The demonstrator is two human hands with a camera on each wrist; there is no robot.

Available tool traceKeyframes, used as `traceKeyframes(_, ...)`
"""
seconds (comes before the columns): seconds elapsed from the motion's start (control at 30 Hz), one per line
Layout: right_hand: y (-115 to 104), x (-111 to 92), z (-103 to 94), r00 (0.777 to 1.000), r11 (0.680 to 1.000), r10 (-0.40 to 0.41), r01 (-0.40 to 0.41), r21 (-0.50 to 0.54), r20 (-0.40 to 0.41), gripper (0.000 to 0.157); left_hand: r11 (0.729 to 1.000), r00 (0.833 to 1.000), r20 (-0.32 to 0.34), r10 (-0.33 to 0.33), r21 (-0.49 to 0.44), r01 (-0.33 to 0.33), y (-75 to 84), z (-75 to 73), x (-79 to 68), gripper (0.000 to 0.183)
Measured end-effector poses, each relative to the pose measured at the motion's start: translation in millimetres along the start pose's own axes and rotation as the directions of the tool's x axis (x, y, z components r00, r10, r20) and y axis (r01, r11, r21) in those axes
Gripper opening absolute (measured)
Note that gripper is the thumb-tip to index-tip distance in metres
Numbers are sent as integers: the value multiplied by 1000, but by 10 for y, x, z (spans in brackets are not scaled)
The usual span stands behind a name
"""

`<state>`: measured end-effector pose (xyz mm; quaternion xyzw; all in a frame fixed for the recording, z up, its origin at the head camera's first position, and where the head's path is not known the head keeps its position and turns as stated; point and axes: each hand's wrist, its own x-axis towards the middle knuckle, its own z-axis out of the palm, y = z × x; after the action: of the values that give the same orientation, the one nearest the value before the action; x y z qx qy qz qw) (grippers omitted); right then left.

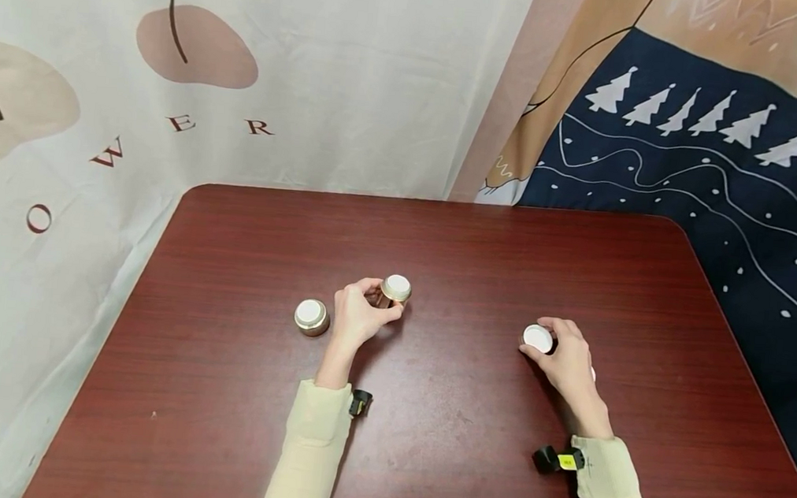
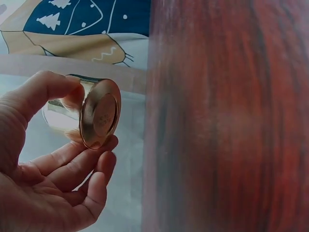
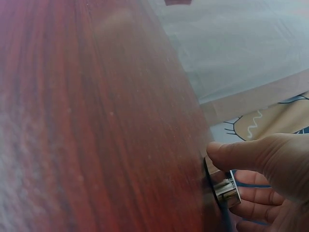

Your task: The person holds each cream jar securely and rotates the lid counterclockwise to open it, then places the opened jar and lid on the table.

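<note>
My left hand [image 1: 358, 317] grips a small gold jar [image 1: 396, 289] with a white top, thumb on one side and fingers on the other. In the left wrist view, the jar's round gold underside [image 2: 103, 116] shows, held above the table. A second gold jar [image 1: 311, 317] with a white top stands just left of that hand. Farther right, my right hand [image 1: 568, 365] pinches a round gold cap [image 1: 538, 339] whose white face points up. Its shiny side [image 3: 226, 192] sits close against the tabletop in the right wrist view.
Beyond the right hand's outer edge, a bit of a white thing [image 1: 593, 374] peeks out, mostly hidden. The reddish-brown table [image 1: 450, 467] reaches back to a pale printed curtain [image 1: 354, 103] and a dark blue cloth with white trees [image 1: 704, 173].
</note>
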<state>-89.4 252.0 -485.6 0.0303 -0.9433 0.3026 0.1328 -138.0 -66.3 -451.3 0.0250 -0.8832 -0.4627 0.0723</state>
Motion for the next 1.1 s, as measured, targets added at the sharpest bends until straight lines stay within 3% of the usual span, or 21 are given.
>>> traceKeyframes(0.23,-3,6,-2,1000,1000,9,-9,4,8,48,998,998,24,-56,-5,56,-25,25,2,40)
traceKeyframes(0.53,2,-7,-2,1000,1000,1,-1,12,1,47,990,992,29,-120,75,118,-22,30,24,40)
traceKeyframes(1.1,16,-5,-1,1000,1000,-12,12,15,-6,49,974,990,54,-129,193,117,-64,13,38,34)
